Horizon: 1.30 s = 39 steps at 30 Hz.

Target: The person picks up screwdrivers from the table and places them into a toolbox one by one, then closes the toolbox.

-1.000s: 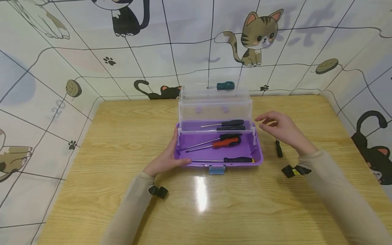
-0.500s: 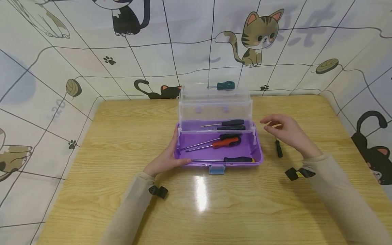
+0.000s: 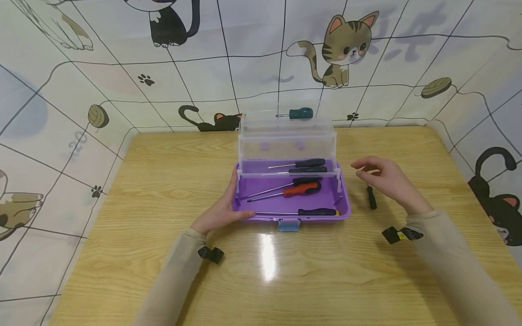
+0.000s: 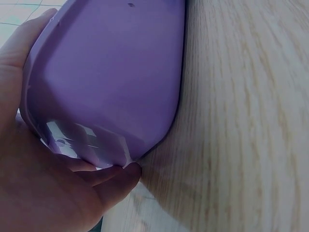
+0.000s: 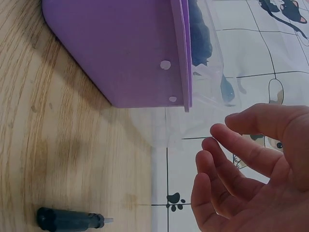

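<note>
The left hand (image 3: 218,213) grips the purple box (image 3: 345,199) mid-frame; the relaxed right hand (image 3: 385,176) hovers near the small screwdriver (image 3: 371,198), right of centre.

The head picture is bright and mostly clear, with a white shiny streak (image 3: 268,258) on the table (image 3: 326,276) and a soft shadow beside the right sleeve (image 3: 452,258). The left wrist picture is darker and a bit fuzzy, with pale shine on the purple box (image 4: 111,72). The right wrist picture looks a little dim and soft too.
</note>
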Each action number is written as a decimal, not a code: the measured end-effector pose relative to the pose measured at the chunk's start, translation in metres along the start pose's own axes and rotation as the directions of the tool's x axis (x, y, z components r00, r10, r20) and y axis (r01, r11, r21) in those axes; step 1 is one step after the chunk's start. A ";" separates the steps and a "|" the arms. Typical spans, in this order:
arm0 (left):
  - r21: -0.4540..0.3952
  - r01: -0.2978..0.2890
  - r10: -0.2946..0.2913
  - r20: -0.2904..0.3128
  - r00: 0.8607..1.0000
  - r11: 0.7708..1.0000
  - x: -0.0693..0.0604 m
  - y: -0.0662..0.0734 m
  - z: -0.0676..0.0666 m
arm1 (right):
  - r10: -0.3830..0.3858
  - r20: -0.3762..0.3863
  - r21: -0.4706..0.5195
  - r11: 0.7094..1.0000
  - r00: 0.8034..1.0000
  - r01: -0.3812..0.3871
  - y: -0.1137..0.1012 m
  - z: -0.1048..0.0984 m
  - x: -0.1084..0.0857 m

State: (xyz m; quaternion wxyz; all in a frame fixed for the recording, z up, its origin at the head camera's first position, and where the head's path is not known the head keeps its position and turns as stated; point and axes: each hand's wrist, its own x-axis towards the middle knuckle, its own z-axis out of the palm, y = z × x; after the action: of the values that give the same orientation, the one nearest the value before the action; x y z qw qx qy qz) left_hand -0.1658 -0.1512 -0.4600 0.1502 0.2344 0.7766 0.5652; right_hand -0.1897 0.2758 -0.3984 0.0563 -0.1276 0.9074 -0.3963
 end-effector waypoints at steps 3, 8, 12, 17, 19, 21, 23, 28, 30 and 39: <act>-0.001 0.004 -0.004 0.002 1.000 1.000 0.000 0.001 0.000 | 0.014 -0.004 0.004 1.000 1.000 -0.014 0.002 -0.001 -0.003; -0.002 0.006 -0.006 0.002 1.000 1.000 0.000 0.002 0.000 | 0.030 0.001 0.010 1.000 1.000 -0.030 0.005 -0.001 -0.008; -0.012 0.009 -0.009 0.009 1.000 1.000 0.000 0.010 0.000 | 0.041 0.003 0.016 0.999 0.999 -0.041 0.010 -0.001 -0.011; -0.011 0.006 -0.006 0.011 1.000 1.000 0.000 0.009 -0.001 | 0.057 -0.003 0.025 0.998 0.998 -0.057 0.017 0.001 -0.015; -0.003 -0.003 0.003 0.006 1.000 1.000 0.002 0.000 -0.001 | 0.065 -0.006 0.025 0.998 0.998 -0.065 0.018 0.001 -0.017; -0.006 -0.003 0.003 0.004 1.000 1.000 0.001 0.000 -0.001 | 0.073 -0.004 0.021 0.997 0.997 -0.073 0.020 0.002 -0.018; -0.005 -0.002 0.002 0.003 1.000 1.000 0.001 0.000 0.000 | 0.086 -0.003 0.015 0.996 0.996 -0.086 0.021 0.002 -0.019; 0.006 0.008 -0.008 0.002 1.000 1.000 0.001 0.000 0.000 | 0.110 -0.002 0.007 0.994 0.994 -0.110 0.024 0.002 -0.023; 0.014 0.010 -0.010 0.003 1.000 1.000 0.001 0.002 0.000 | 0.116 -0.002 0.006 0.993 0.993 -0.116 0.026 0.003 -0.025; -0.029 0.014 -0.013 0.024 1.000 0.999 -0.004 0.034 0.000 | 0.158 0.008 0.009 0.987 0.987 -0.158 0.031 0.004 -0.035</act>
State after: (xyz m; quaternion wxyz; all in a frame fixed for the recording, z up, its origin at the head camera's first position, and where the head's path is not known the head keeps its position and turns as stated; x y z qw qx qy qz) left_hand -0.1561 -0.1449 -0.4280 0.1669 0.2337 0.7679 0.5726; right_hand -0.1612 0.3033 -0.4238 0.0916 -0.0563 0.9126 -0.3944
